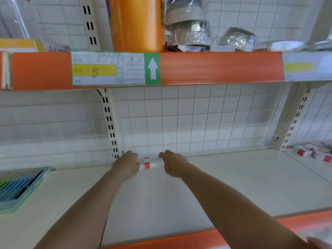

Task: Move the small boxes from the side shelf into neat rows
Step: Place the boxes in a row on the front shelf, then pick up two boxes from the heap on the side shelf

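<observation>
Small white boxes with red bands (148, 163) stand at the back of the white shelf (179, 194), against the wire grid. My left hand (126, 165) presses against their left side and my right hand (173, 164) against their right side, fingers curled. How many boxes sit between my hands I cannot tell. More of the same white-and-red boxes (312, 152) lie loosely piled on the side shelf at the far right.
A tray of blue and green packets (18, 186) sits at the left. The orange-edged upper shelf (215, 68) hangs overhead, bearing an orange roll (136, 24) and wrapped metal bowls (188, 27). Slotted uprights (110, 123) flank the bay.
</observation>
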`<state>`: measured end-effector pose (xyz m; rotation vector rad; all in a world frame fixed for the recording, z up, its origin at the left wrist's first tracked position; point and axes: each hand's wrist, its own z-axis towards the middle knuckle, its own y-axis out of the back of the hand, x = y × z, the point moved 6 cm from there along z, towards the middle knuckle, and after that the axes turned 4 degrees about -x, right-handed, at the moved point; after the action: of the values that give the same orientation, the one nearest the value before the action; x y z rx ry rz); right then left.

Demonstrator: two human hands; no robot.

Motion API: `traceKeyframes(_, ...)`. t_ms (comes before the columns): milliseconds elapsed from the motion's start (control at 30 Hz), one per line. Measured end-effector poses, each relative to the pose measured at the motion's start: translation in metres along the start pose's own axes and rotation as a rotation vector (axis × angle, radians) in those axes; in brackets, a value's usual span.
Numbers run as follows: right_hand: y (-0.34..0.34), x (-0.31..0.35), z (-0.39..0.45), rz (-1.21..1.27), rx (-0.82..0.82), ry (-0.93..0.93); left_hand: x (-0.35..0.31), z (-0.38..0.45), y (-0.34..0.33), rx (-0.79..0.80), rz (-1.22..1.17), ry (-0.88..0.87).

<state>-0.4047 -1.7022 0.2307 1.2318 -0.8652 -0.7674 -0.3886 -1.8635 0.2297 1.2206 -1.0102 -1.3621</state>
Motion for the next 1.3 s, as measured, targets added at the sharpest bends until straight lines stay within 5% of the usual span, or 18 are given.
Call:
traceKeyframes(567,0.066,-0.049,-0.117,-0.038,-0.029,-0.145,-0.139,-0.052,0.029,0.052,-0.044,-0.197)
traceKeyframes(1300,0.132,-0.317,-0.314,-0.097,-0.045,-0.408,-0.480,-0.082,-0.010,0.123,-0.077,-0.465)
